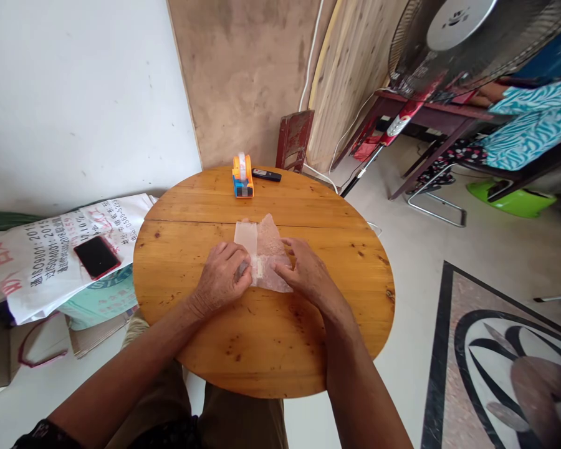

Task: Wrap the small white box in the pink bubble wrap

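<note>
A sheet of clear bubble wrap (272, 240) lies near the middle of the round wooden table (262, 349). Along its left side is a flat, whitish, translucent strip (247, 236), and a small pale piece (260, 267) shows through the lower part. My left hand (223, 274) is curled at the left edge, thumb and fingers closed on the wrap; a greyish bit shows between them. On the right side rests my right hand (306, 271), thumb and fingers apart, its fingertips touching the wrap.
Toward the table's far edge stand an orange and blue tape dispenser (242, 176) and a black remote-like object (267, 175). A phone (96, 256) lies on white sacks (42, 249) at left. A fan (462, 37) and a seated person (533, 125) are at right.
</note>
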